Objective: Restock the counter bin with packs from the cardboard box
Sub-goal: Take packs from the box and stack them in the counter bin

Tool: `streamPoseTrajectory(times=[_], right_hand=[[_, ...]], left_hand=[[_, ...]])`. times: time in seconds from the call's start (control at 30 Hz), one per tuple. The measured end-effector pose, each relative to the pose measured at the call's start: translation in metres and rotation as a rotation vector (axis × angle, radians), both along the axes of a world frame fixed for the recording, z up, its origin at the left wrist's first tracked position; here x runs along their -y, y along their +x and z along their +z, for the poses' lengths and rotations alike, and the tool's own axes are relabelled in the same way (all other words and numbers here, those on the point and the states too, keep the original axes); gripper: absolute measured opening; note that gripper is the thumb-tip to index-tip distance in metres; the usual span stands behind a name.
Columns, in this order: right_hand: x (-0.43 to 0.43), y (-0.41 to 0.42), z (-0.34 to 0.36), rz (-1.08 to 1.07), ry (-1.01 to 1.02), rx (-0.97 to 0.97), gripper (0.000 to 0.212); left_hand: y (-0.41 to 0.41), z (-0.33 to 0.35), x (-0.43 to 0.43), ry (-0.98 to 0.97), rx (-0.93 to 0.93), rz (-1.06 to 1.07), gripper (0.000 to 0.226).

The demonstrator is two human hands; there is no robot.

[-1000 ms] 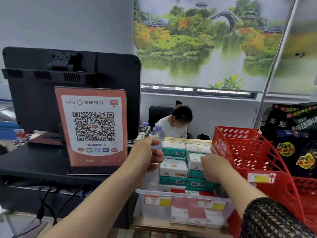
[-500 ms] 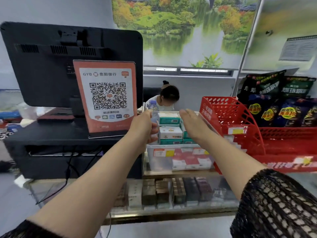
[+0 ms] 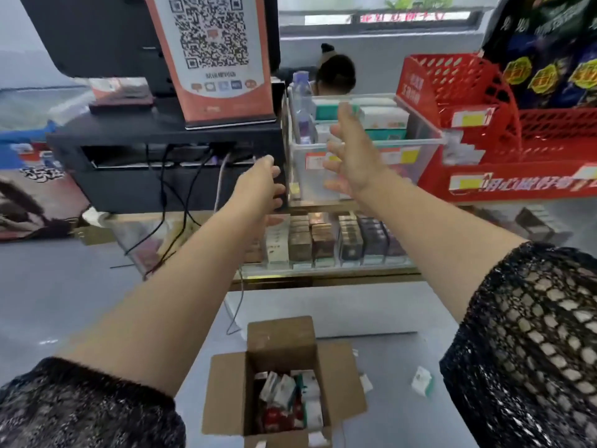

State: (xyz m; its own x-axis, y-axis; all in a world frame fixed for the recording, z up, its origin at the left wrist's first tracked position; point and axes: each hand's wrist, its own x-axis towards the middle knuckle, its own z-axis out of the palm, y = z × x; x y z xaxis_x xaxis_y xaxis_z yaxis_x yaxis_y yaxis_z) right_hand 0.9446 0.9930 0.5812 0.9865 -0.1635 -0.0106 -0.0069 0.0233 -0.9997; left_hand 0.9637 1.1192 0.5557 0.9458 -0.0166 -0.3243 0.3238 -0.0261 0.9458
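Observation:
A clear plastic counter bin (image 3: 416, 156) stands on the glass counter, stacked with white and green packs (image 3: 384, 117). My right hand (image 3: 350, 153) hovers in front of the bin with its fingers spread and nothing in it. My left hand (image 3: 258, 185) is lower and to the left, in front of the black stand, fingers loosely apart and empty. On the floor below, an open cardboard box (image 3: 281, 379) holds several white, green and red packs (image 3: 290, 402).
A black till stand (image 3: 161, 163) with a QR sign (image 3: 211, 56) and dangling cables sits left of the bin. Red mesh baskets (image 3: 458, 98) and snack bags are to its right. Cigarette boxes (image 3: 323, 240) fill the glass case. A loose pack (image 3: 421, 384) lies on the floor. A person sits behind the counter.
My view has tipped down, bringing the cardboard box into sight. Both hands have drawn back from the bin, and the left hand has dropped lower and let go of the bin's edge.

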Motion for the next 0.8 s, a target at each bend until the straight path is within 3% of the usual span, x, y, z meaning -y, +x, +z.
streamPoseTrajectory(times=[0.3,0.43,0.5,0.63,0.8], right_hand=[[0.008,-0.050,-0.168,0.065,-0.054,-0.156,0.052],[0.002,-0.052,-0.265,0.036,-0.084,-0.270,0.065],[-0.003,-0.048,-0.317,0.056,-0.050,-0.343,0.071],[-0.015,-0.036,-0.425,0.091,0.037,-0.446,0.062],[-0.040,-0.023,-0.542,0.130,0.041,-0.559,0.090]], left_hand=[[-0.046,-0.181,-0.001,0.172,-0.216,0.041,0.046],[-0.045,-0.283,-0.003,0.198,-0.301,0.022,0.047],[-0.042,-0.339,-0.006,0.210,-0.346,0.048,0.045],[-0.029,-0.450,-0.007,0.247,-0.452,0.052,0.045],[-0.007,-0.593,-0.011,0.238,-0.594,0.000,0.053]])
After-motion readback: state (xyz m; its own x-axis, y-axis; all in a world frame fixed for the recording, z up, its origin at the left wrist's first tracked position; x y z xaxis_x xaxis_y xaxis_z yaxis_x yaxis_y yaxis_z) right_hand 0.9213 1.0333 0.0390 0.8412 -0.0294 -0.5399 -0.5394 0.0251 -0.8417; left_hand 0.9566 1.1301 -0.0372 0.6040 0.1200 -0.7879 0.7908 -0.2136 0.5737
